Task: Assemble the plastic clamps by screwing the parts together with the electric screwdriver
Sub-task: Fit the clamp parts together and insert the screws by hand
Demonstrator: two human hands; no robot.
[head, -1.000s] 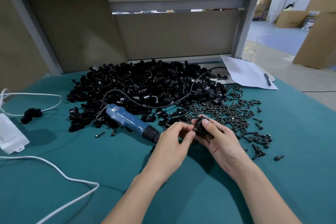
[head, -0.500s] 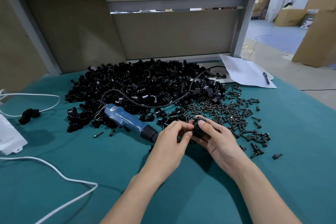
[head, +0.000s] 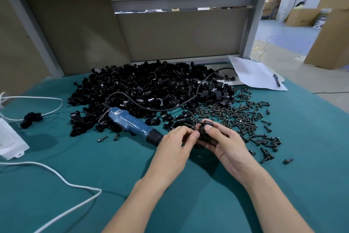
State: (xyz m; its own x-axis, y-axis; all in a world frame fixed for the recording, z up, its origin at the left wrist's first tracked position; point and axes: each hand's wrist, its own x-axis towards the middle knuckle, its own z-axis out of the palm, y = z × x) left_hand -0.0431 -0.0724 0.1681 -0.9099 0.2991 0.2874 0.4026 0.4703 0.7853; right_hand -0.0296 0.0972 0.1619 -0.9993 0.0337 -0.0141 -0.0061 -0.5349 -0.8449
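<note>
Heap of clamp parts (head: pixel 151 89) at back of bench (head: pixel 311 147), screws (head: pixel 239 117) right of it, electric screwdriver (head: pixel 130 122) before it, paper (head: pixel 253 74) at back right corner, box (head: pixel 9 138) at left edge.

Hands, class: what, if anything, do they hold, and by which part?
The right hand grips a black clamp round its body, thumb on top; the left hand pinches its left edge with the fingertips.

No writing can be read anywhere. The blue plastic-bodied electric screwdriver (head: pixel 130 121), lying left of centre, bears a small pale label (head: pixel 118 113) at its far end, its marks too small to make out.
</note>
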